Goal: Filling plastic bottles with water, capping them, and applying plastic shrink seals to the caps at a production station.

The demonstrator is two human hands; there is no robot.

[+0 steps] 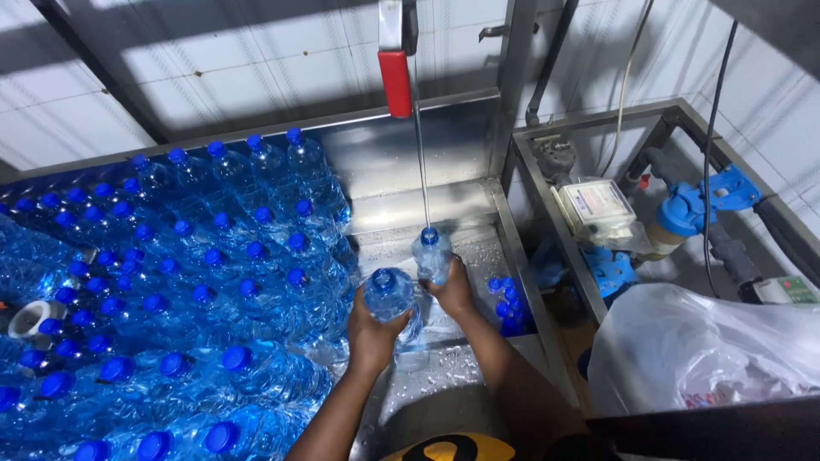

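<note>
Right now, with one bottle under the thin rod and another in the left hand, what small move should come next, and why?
Probably set the right hand's capped bottle among the capped bottles at left. It already wears a blue cap under the rod, while the left hand's bottle waits beside it.

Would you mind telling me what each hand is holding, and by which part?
The left hand grips an uncapped water bottle around its body. The right hand holds a blue-capped bottle around its lower body.
</note>
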